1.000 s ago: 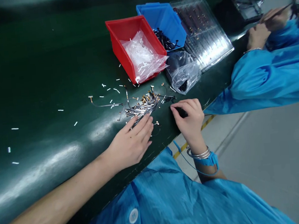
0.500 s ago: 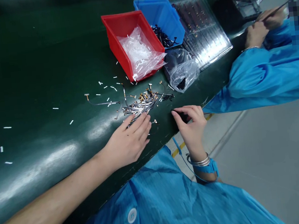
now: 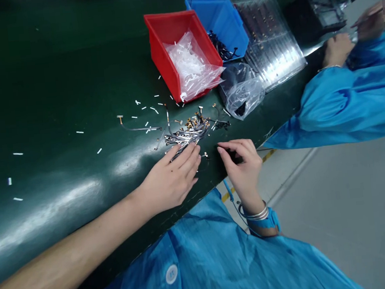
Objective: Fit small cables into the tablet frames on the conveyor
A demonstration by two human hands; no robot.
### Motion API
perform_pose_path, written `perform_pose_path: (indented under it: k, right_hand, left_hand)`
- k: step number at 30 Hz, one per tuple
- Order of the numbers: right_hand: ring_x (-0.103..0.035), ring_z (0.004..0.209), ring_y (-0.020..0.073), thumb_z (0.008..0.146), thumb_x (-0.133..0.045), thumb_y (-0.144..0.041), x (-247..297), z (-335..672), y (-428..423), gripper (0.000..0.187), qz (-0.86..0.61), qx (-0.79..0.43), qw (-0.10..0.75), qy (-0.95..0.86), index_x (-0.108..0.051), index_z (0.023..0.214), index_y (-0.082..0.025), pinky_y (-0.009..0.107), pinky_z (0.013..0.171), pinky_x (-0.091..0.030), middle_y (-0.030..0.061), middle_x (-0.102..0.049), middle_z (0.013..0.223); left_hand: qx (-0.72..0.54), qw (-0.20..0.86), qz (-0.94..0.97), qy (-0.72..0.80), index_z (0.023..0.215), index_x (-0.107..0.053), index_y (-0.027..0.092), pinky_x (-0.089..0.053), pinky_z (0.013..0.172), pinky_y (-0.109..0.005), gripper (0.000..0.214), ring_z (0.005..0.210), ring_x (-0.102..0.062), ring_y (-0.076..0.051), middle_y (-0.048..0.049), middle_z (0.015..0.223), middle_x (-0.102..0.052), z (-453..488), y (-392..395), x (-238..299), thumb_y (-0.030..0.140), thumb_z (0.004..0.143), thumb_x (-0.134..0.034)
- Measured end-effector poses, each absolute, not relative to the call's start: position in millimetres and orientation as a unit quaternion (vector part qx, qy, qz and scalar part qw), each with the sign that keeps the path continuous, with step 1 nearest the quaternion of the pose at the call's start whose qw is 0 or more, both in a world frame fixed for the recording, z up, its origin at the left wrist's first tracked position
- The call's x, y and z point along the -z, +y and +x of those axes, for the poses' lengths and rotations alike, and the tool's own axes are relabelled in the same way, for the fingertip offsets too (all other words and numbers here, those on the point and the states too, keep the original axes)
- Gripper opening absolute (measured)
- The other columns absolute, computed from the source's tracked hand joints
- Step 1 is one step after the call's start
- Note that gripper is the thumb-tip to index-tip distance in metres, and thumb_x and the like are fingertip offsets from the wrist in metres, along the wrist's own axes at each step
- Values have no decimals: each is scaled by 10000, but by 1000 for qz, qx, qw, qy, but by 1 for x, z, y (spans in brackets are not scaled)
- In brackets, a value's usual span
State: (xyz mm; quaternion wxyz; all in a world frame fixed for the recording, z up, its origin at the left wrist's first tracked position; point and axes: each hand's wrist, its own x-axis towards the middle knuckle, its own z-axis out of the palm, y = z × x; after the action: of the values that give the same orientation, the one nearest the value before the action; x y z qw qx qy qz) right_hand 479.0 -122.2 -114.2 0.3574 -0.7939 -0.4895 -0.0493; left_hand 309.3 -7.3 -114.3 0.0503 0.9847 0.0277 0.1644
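Note:
My left hand [image 3: 172, 179] lies palm down on the green tabletop with its fingers stretched out. Its fingertips rest at the near edge of a pile of thin flex cables [image 3: 187, 137] with gold and silver connector ends. My right hand [image 3: 243, 160] is at the table's near edge, thumb and index finger pinched together; whatever they hold, if anything, is too small to make out. Between the two hands lies a small connector end [image 3: 206, 155]. One single flex cable [image 3: 140, 129] is stretched out left of the pile.
Behind the pile stand a red bin [image 3: 164, 61] with white pieces in a plastic bag, a blue bin [image 3: 224, 16] with black parts, a clear bag [image 3: 243, 92] and a clear tray [image 3: 273, 59]. White strips [image 3: 80, 132] are scattered leftward. A co-worker's sleeve [image 3: 355, 106] is at right.
The view has shifted a little, so the bins and pile appear farther right. My right hand has come slightly closer to the pile; my left hand stays at its edge.

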Motion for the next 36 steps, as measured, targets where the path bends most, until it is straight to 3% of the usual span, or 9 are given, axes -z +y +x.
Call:
perform_pose_path:
  k: [4, 8, 16, 26, 36]
  right_hand:
    - [-587, 759, 166, 849, -630, -221, 115, 486, -129, 85, -785, 63, 368, -494, -711, 838, -242, 342, 661, -508, 15, -639, 771]
    - [-580, 762, 171, 818, -670, -215, 121, 490, -125, 53, -776, 61, 361, -514, -715, 835, -237, 341, 647, -507, 16, -630, 769]
    - [-574, 764, 163, 812, -666, -179, 115, 469, -117, 52, -777, 31, 361, -516, -671, 774, -214, 316, 630, -484, 7, -634, 754]
    - [-572, 728, 156, 830, -642, -198, 119, 452, -115, 85, -787, 113, 322, -514, -659, 748, -203, 306, 654, -484, 10, -631, 719]
    - [-514, 765, 178, 870, -574, -177, 112, 439, -126, 147, -771, 183, 201, -577, -708, 929, -188, 311, 640, -444, 49, -658, 793]
  left_hand:
    - [-155, 66, 985, 27, 1326, -530, 58, -296, 1089, -393, 461, 1333, -425, -272, -153, 1427, -474, 309, -7, 113, 314, 960, -415]
    - [-143, 70, 987, 27, 1299, -557, 74, -288, 1091, -406, 477, 1355, -395, -276, -150, 1448, -447, 310, -8, 114, 369, 966, -386]
    - [-135, 71, 988, 34, 1311, -543, 71, -310, 1076, -424, 505, 1344, -408, -298, -170, 1446, -441, 309, -8, 115, 403, 948, -435]
    - [-120, 68, 990, 23, 1339, -509, 44, -301, 1084, -430, 548, 1341, -411, -306, -175, 1431, -458, 311, -9, 118, 422, 951, -430]
    - [-103, 41, 994, 8, 1339, -506, 34, -325, 1085, -413, 509, 1341, -413, -282, -129, 1415, -488, 313, -9, 117, 369, 975, -385]
